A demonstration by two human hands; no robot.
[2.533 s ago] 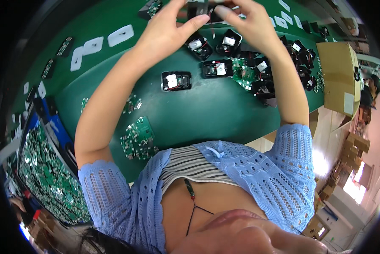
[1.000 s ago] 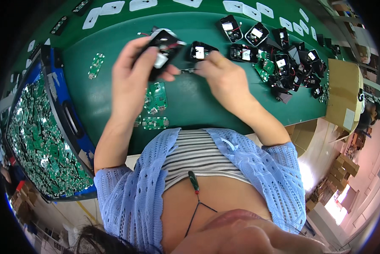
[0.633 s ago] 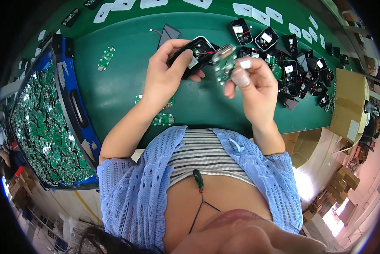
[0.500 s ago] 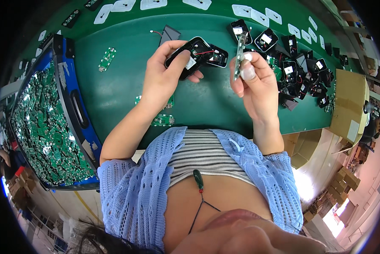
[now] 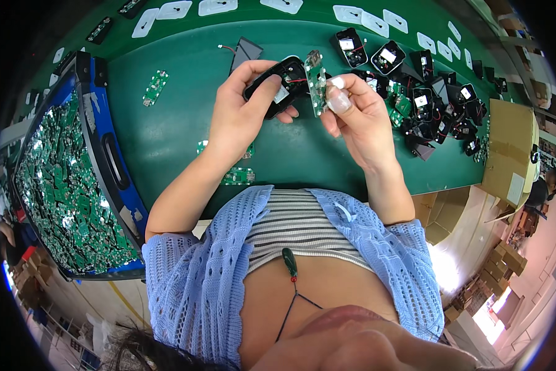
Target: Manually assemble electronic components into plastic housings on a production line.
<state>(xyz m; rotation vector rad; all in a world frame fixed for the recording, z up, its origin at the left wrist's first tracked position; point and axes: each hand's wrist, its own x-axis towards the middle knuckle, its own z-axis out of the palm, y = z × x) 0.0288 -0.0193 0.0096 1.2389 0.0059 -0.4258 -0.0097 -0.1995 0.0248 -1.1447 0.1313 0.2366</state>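
Observation:
My left hand [image 5: 244,102] is closed around a black plastic casing [image 5: 293,69], its thumb pressed inside by a white label. A red wire [image 5: 297,80] runs from the casing toward the green circuit board [image 5: 315,86]. My right hand [image 5: 367,120] pinches that board by its right edge, with white wraps on the fingertips. The board stands upright beside the casing's right side, and whether the two touch I cannot tell. Beyond them lies a dark casing part [image 5: 247,54] with a red wire.
A blue-edged bin [image 5: 114,161] heaped with green boards stands at left. Loose boards lie on the green table, one [image 5: 155,88] at left and another [image 5: 238,176] near my body. Black casings [image 5: 439,111] pile up at right, beside a cardboard box [image 5: 507,151]. White plates [image 5: 218,6] line the far edge.
My right hand has moved left with the circuit board, bringing it close to the casing. The board has turned from edge-on to show its face. My left hand has barely moved.

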